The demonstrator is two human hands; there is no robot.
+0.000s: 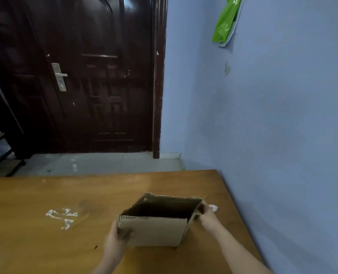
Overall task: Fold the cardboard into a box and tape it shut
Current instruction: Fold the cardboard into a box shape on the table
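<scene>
A brown cardboard box stands on the wooden table near its right side, opened into a square shape with its top open and a dark inside. My left hand grips the box's near left corner, thumb on the front panel. My right hand holds the right side wall near its top edge, fingers curled round it. No tape roll shows in the view.
A small crumpled white and pink scrap lies just behind my right hand. White marks stain the table at left. A blue wall runs along the table's right edge. A dark door stands beyond the far edge.
</scene>
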